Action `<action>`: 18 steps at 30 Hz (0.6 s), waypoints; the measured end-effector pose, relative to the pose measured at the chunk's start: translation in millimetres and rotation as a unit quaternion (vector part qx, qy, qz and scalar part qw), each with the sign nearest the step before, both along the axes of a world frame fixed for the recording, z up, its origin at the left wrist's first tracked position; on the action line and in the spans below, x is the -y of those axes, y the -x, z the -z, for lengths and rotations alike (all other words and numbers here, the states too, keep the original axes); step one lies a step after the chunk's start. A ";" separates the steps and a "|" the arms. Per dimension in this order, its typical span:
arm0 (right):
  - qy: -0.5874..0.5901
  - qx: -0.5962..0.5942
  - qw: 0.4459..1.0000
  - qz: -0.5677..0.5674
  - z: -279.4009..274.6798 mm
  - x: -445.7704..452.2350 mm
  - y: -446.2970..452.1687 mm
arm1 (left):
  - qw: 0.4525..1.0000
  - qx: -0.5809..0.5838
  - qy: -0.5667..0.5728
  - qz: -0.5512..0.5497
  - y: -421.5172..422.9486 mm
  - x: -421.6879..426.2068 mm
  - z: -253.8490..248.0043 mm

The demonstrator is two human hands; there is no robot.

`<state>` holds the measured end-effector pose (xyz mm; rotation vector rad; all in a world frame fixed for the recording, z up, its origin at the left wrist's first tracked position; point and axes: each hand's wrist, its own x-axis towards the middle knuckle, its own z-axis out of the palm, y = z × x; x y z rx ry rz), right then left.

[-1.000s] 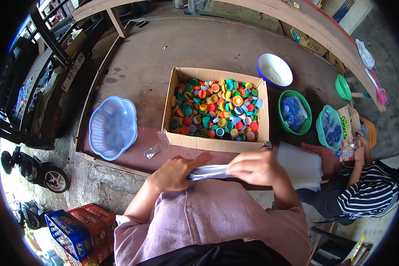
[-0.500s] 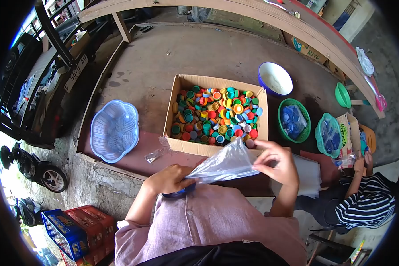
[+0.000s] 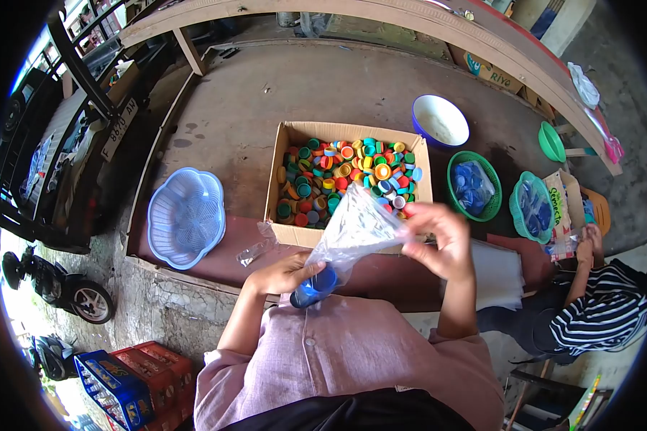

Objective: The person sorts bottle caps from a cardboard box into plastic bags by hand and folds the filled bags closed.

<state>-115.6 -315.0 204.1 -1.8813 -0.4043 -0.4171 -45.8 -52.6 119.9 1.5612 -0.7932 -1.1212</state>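
Note:
My left hand [image 3: 284,276] is closed on the lower part of a clear plastic bag [image 3: 356,226], with blue caps [image 3: 316,284] inside at its bottom end. My right hand [image 3: 442,241] is at the bag's upper right edge, thumb and fingers pinched near it and slightly blurred. Behind the bag, a cardboard box [image 3: 302,235] full of colourful bottle caps [image 3: 345,172] sits on the table. Flat clear bags [image 3: 497,276] lie stacked to the right of my right hand.
A blue basket [image 3: 185,219] stands at left. At right are a white-and-blue bowl [image 3: 440,121], a green basket [image 3: 474,185] and a teal basket [image 3: 532,207], both holding blue items. A person in a striped top [image 3: 600,309] works at far right.
The narrow folded bag has opened out and now stands up between my hands. The blue caps at its bottom have come into view. My right hand has risen with the bag's edge.

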 end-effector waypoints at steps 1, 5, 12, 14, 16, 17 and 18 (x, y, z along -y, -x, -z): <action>-0.052 -0.031 0.998 0.013 -0.5 4.0 0.1 | 1.000 -0.017 0.015 -0.009 -1.6 1.5 -2.5; -0.055 0.062 0.992 0.095 -16.9 -12.6 -19.2 | 0.997 -0.018 0.032 -0.070 -2.0 12.1 -10.0; 0.021 0.092 0.994 0.058 -29.6 -31.8 -41.7 | 0.954 0.088 0.228 -0.176 -24.3 36.6 -4.7; 0.054 0.116 0.991 0.029 -31.0 -40.9 -42.8 | 0.919 0.115 0.282 -0.249 -28.4 47.2 -19.2; 0.047 0.144 0.988 0.037 -30.4 -46.9 -47.3 | 0.895 0.167 0.312 -0.270 -39.4 52.6 -30.8; 0.049 0.146 0.987 0.037 -30.9 -45.9 -49.4 | 0.885 0.204 0.315 -0.277 -42.9 52.9 -41.6; 0.023 0.158 0.985 0.058 -31.5 -44.7 -51.5 | 0.843 0.242 0.363 -0.314 -38.4 57.7 -59.9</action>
